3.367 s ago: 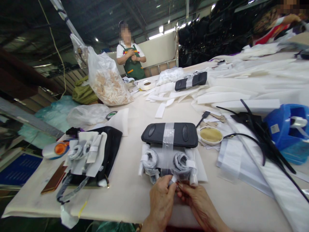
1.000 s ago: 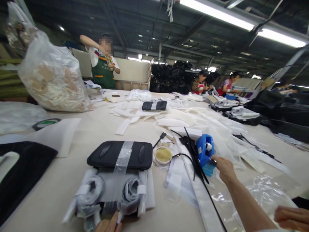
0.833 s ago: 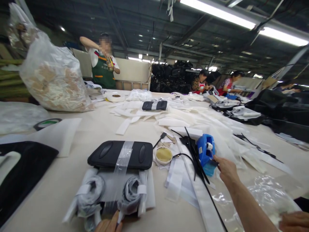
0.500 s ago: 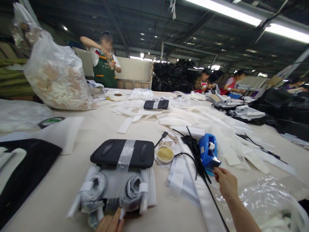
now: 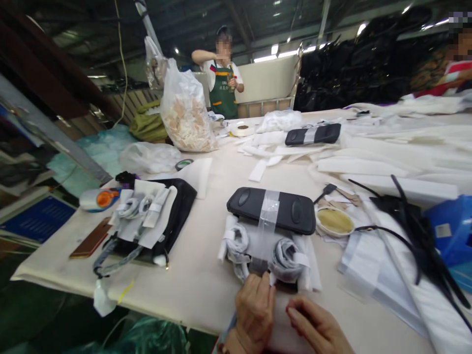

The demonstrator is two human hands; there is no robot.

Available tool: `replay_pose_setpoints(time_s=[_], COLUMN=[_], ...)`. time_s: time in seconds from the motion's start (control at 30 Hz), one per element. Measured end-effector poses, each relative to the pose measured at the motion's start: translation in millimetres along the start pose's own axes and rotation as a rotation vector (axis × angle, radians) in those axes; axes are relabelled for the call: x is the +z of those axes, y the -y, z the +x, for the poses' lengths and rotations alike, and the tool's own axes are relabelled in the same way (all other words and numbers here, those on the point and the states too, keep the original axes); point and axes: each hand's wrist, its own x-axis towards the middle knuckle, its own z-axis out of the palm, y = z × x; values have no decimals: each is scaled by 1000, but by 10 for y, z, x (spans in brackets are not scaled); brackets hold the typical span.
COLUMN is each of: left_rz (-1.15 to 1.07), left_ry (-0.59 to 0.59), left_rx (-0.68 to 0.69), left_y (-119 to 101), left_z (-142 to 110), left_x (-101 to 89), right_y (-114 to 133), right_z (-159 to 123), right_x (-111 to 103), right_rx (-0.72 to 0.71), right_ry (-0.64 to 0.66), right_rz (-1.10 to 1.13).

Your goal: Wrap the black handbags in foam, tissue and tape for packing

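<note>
My left hand [image 5: 254,310] is at the table's near edge, its fingers pinched on the near end of a clear tape strip [image 5: 268,216]. That strip runs over a black padded piece [image 5: 272,209] and two wrapped grey coils [image 5: 285,255] lying on white foam. Just to the right, my right hand [image 5: 317,326] rests with fingers curled against the table edge. What it holds, if anything, I cannot make out.
A blue tape dispenser [image 5: 452,231] and black straps [image 5: 413,221] lie at right, with a small glue dish [image 5: 335,221] beside the padded piece. A black bag with wrapped handles [image 5: 155,221] sits at left. Foam strips [image 5: 368,162] cover the far table. A person in a green apron [image 5: 222,88] stands beyond.
My right hand has come back from the blue tape dispenser to the near edge beside my left hand. My view has swung left and down.
</note>
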Motion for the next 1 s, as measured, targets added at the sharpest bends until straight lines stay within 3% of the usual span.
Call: replay_pose_setpoints(time_s=[0.07,0.13,0.4,0.73,1.0], left_rz=[-13,-28,-29,-17,-64], left_ry=[-2,4,3,-12,-67], left_rx=[-1,-4,-13,22,-26], left_y=[4,12,12,19,6], left_z=[-13,-18,10,2,-16], left_x=[-3,0,-8,3,1], right_y=[-58,-113,-197,-6,45], right_z=[128,215,249,329,396], right_x=[220,294,303,316,299], right_rx=[-28,-30,-30,73,174], right_ry=[-27,-60,-212,-282,-272], right_rz=[73,94,-66,-84,-73])
